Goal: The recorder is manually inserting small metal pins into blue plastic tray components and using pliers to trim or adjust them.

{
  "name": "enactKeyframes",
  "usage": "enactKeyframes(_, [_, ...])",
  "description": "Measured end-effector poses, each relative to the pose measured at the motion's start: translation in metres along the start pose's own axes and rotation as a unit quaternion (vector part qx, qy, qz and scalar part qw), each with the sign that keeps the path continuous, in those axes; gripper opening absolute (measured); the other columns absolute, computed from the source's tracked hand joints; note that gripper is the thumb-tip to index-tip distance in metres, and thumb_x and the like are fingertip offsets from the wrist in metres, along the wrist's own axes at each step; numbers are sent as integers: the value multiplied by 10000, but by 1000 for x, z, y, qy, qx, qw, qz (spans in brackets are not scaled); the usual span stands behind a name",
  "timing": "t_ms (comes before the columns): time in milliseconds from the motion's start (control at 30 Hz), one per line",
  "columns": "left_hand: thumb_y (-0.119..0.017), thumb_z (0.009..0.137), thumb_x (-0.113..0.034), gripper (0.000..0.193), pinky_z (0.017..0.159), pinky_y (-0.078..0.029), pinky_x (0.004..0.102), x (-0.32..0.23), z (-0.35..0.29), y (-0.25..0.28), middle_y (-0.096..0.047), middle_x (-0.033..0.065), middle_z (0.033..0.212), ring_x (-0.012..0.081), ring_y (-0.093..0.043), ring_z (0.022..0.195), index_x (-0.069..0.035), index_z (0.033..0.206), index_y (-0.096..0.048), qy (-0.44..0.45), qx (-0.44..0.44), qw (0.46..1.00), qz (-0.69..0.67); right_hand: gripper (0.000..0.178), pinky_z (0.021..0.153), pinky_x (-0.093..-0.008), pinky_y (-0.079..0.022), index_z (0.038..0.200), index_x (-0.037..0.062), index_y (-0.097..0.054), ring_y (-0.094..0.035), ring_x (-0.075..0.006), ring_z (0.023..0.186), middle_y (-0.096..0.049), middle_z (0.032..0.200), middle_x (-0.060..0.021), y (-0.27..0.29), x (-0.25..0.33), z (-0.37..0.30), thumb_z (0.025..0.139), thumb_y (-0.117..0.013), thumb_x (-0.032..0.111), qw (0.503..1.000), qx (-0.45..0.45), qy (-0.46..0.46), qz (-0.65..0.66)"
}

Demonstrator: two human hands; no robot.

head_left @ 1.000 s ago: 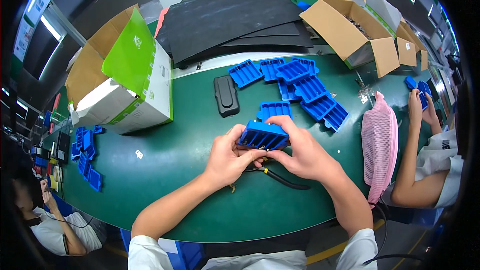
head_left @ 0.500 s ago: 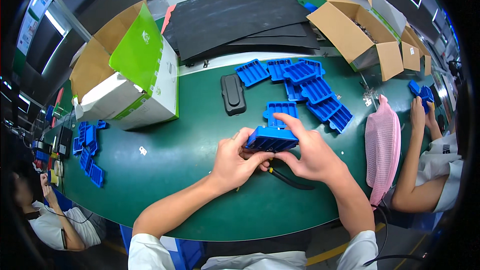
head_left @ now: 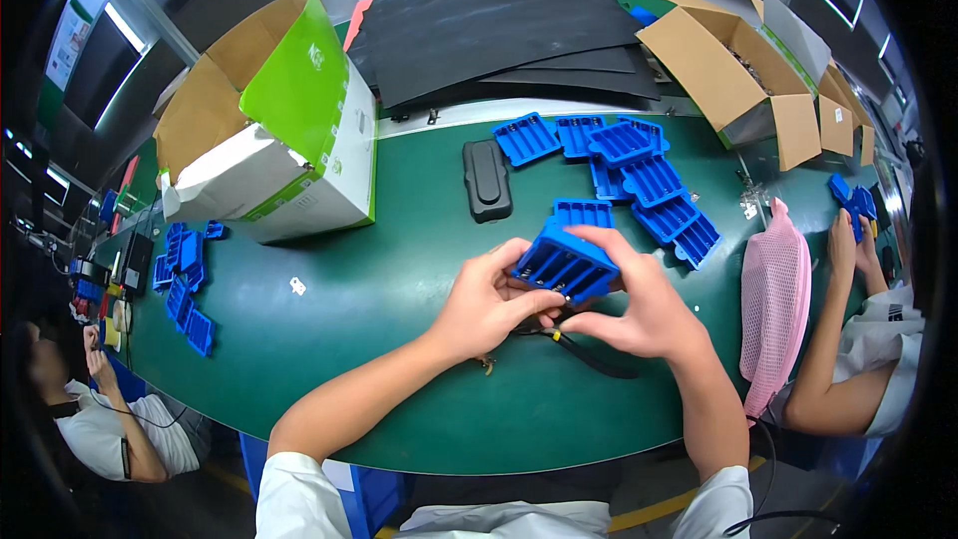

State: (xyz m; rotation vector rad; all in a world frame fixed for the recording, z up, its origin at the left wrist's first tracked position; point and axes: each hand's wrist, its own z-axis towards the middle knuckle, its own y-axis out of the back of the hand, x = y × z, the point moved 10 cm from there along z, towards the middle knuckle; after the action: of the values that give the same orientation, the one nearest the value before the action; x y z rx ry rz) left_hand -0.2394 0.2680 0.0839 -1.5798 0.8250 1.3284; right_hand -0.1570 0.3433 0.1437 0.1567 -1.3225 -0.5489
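Observation:
A blue plastic battery holder (head_left: 566,262) with long slots is held up over the table between both my hands, its slotted face tilted toward me. My left hand (head_left: 481,301) grips its left side, with the thumb along the lower edge. My right hand (head_left: 647,304) has its fingers on the holder's upper right side; the thumb is lower, near that edge. Whether a small part lies at the fingertips I cannot make out. Beneath my hands, a black-handled tool with a yellow band (head_left: 596,356) rests on the table, its head hidden. Just behind lies another blue holder (head_left: 583,213).
More blue holders (head_left: 654,183) lie beyond, beside a dark grey case (head_left: 487,181). Others (head_left: 187,279) sit at the left. A green-white carton (head_left: 299,160), black sheets (head_left: 509,35), a brown carton (head_left: 709,60) and a pink mesh pouch (head_left: 773,304) surround the area. Co-workers sit both sides.
The battery holder has tipped so more of its slotted face shows. My right thumb has moved away from the left thumb. The whole view has shifted slightly.

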Motion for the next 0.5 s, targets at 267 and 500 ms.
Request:
enactKeyframes(267, [-640, 852, 61, 330, 666, -558, 283, 2, 0, -1, -643, 125, 956, 157, -652, 786, 23, 1151, -507, 16, 39, 996, -77, 209, 516, -293, -493, 1074, 2, -538, -667, -196, 573, -662, 680, -115, 4, -20, -1, 913, -603, 117, 995, -70, -66, 28])
enactKeyframes(500, [-700, 810, 55, 460, 723, -563, 306, 5, -4, -9, -635, 101, 1025, 171, -657, 878, 6, 1214, -484, 32, 43, 998, -40, 169, 485, -353, -456, 1002, 16, -543, -636, -301, 537, -628, 650, -156, 9, -6, -4, 909, -610, 140, 991, -128, -9, -31])
